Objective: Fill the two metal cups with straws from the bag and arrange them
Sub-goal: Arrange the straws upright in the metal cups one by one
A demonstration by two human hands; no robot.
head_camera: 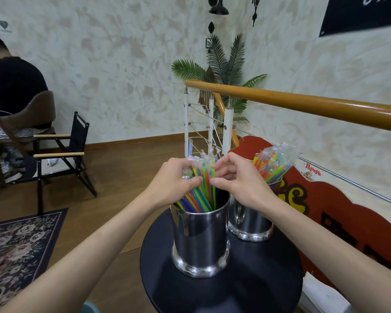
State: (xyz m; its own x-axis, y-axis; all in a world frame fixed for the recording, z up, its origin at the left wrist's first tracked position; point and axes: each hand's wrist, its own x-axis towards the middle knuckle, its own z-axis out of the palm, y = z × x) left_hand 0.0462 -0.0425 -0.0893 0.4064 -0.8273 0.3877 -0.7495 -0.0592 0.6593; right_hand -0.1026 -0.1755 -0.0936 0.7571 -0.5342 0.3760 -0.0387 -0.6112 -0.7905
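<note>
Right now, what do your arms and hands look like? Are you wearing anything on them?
Both arms are bare all the way up to where the picture ends: no sleeves show. The left hand and right hand wear no gloves, and I see no rings, watch or bracelets. The fingers are bare too, with short nails.

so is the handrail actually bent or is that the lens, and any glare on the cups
Head view: the handrail bows and thickens toward the right edge, which looks like wide-angle distortion; the forearms splay at the bottom corners too. The near cup shows bright streaks and dark reflections, as does the far cup. Both hands, left hand and right hand, look sharp, with no obvious motion blur.
</note>
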